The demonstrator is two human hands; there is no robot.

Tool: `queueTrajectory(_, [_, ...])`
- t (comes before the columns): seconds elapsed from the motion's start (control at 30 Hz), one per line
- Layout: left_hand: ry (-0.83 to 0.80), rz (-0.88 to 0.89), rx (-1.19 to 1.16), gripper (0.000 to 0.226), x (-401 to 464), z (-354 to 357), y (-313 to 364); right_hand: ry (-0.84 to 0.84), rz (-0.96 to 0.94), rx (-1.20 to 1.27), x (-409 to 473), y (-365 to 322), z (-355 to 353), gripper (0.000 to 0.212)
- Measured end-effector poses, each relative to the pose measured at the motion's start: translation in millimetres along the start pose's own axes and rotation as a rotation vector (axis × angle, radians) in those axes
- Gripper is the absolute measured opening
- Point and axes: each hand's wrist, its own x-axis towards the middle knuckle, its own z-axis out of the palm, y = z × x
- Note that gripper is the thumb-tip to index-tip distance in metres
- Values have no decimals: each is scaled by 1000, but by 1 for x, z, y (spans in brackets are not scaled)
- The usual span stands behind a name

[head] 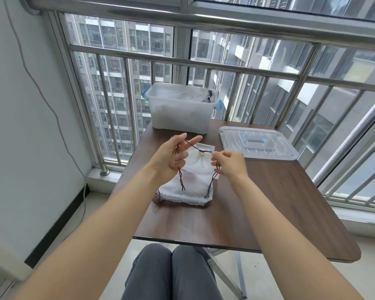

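Drawstring cord, dark and thin, is stretched between both hands just above the middle of the frame, with a knot near its right end.

At the bottom edge, knees in grey trousers sit under the near edge of the brown table. Both forearms reach up the frame from the lower corners. On the table beneath the hands lies a stack of white pouches, with more dark cords trailing at its left side.

The top pouch seems lifted a little, its mouth bunched just under the knot. The left hand has its two upper fingers straight with the cord looped over them. Its lower fingers curl in on the cord, and the twisted tail hangs below. The right hand pinches the cord between thumb and forefinger, its other fingers curled, and a second tail hangs from it.

Beyond, to the right, a clear lid lies flat. At the far table edge stands an open storage bin, with a railing and tower blocks behind it.

The step looks like cinching the pouch's mouth. The next move probably calls for drawing the two hands apart evenly until the gathers close, then putting the pouch down on the stack or in the bin.
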Motion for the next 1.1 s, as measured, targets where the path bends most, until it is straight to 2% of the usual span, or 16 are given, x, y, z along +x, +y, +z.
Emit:
queueTrajectory(0.2, [33, 31, 22, 19, 2, 2, -3, -116, 262, 726, 1, -1, -11, 10])
queueTrajectory(0.4, [64, 59, 107, 18, 4, 0, -10, -323, 398, 1151, 2, -4, -16, 7])
queueTrajectory(0.47, [85, 60, 104, 19, 4, 0, -11, -383, 372, 1275, 2, -5, -14, 35])
queueTrajectory(0.5, [99, 61, 105, 20, 5, -1, -11, -395, 364, 1295, 3, -6, -12, 41])
queueTrajectory(0.63, [106, 65, 119, 19, 6, -5, -12, -325, 340, 1199, 0, -7, -8, 12])
queueTrajectory(0.77, [68, 95, 94, 19, 6, -5, -12, -277, 215, 873, -6, -9, -6, 9])
queueTrajectory(0.93, [70, 160, 281, 19, 4, 5, -14, -200, 160, 573, -10, -11, 4, 13])
queueTrajectory(1.03, [-6, 177, 371, 18, 3, 6, -11, -223, 142, 562, -9, -10, 7, 15])
queueTrajectory(1.1, [-67, 167, 453, 27, 1, 4, -10, -286, 135, 613, -9, -12, 7, 20])
